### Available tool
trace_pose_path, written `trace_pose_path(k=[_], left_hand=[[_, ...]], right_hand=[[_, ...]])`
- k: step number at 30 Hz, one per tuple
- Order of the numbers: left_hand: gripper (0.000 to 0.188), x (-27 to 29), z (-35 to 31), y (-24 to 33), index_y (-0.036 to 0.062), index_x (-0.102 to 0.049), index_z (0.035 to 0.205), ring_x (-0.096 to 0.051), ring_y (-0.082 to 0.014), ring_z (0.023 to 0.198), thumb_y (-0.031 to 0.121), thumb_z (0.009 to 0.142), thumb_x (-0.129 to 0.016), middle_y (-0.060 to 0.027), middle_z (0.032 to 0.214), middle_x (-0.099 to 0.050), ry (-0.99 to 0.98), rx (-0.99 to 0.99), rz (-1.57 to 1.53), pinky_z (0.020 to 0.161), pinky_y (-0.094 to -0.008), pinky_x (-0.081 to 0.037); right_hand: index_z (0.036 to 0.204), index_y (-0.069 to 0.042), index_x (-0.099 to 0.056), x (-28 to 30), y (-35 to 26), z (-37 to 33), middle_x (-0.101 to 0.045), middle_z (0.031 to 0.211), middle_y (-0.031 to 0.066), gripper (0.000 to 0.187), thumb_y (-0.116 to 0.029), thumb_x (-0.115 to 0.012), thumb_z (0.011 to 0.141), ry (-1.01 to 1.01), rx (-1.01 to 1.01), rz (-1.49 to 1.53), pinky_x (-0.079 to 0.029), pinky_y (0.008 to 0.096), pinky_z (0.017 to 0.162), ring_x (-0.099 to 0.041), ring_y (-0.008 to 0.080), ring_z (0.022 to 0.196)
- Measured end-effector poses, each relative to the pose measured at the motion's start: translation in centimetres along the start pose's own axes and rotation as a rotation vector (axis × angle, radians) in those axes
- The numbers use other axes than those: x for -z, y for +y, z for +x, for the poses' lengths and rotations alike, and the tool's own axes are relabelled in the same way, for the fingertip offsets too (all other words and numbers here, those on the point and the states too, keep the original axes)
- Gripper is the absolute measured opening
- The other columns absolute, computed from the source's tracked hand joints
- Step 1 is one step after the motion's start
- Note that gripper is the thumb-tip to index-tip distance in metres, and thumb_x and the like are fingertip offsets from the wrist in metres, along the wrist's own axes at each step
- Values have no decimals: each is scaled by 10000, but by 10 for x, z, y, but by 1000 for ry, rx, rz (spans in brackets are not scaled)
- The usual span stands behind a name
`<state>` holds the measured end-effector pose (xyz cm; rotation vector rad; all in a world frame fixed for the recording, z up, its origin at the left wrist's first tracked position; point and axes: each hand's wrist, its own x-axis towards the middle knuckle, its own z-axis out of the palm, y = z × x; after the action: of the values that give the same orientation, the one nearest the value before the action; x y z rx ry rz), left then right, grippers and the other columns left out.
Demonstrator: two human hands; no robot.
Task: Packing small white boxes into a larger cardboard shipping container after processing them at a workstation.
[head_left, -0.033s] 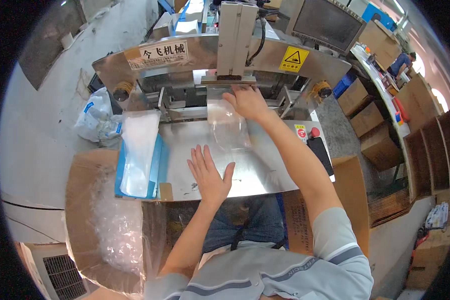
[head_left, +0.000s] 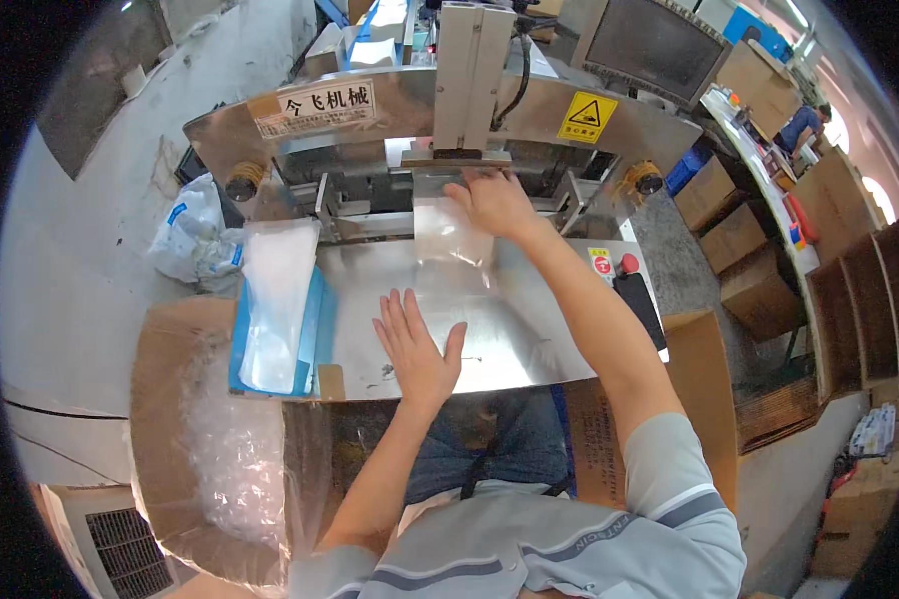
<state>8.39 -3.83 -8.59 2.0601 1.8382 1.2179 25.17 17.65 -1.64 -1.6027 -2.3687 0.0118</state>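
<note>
My left hand (head_left: 418, 357) lies flat near the front edge of the metal work plate (head_left: 370, 290), thumb apart from the fingers, holding nothing. My right hand (head_left: 497, 205) reaches to the machine's crossbar, thumb stretched to the left and fingers pointing forward; their tips are partly hidden. It rests on the upper right of a clear plastic bag (head_left: 448, 238), whose top end lies at the crossbar (head_left: 456, 160). The bag's lower end spreads over the plate. At the plate's left, a stack of clear plastic bags (head_left: 278, 299) stands tilted in a blue box (head_left: 322, 324).
A carton of clear plastic (head_left: 235, 449) stands below left. On the plate's right side are a red button (head_left: 629, 264) and a black phone (head_left: 639, 307). A white plastic sack (head_left: 195, 235) lies left of the machine. A person (head_left: 801, 130) works far right.
The lower end of the plastic bag has drawn slightly away from me, toward the crossbar. Both hands have stayed almost where they were.
</note>
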Motion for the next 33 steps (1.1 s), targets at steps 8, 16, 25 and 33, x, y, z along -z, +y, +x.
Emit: trace_pose_path(k=[8,16,25,33], left_hand=[[827,-2,-5,-8,-86,-268,1487,-246,-500,1441,421,942,-628,-328,1513,-317,-10,-9,-17,1183,-625,-132],[790,-1,-4,-8,-76,-288,1483,-266,-490,1435,393,952,-638,-319,1508,-329,-34,-1,-44,1173,-629,-162],[767,12,53,2,-94,-293,1501,-350,-394,1437,391,992,-599,-312,1532,-355,-64,346,-583,1181,-432,-267],[690,-7,98,-11,-107,-413,1426,-523,-346,1291,388,985,-606,-276,1413,-514,-244,393,-628,1093,-378,-386]], right_hand=[[1393,57,-466,3,6,-38,-549,1368,299,609,-429,-465,1026,102,-33,412,-410,491,1064,-574,423,1229],[1526,31,-315,-14,0,-153,-538,1434,203,605,-254,-538,1041,176,-281,968,-389,347,1105,-510,258,1333],[1481,81,-376,-22,-8,-161,-506,1462,230,661,-334,-590,1013,153,-415,1091,-373,355,1127,-485,283,1360],[1459,83,-413,-48,-15,-114,-497,1415,341,880,-611,-545,934,231,-490,666,-368,395,1124,-489,416,1344]])
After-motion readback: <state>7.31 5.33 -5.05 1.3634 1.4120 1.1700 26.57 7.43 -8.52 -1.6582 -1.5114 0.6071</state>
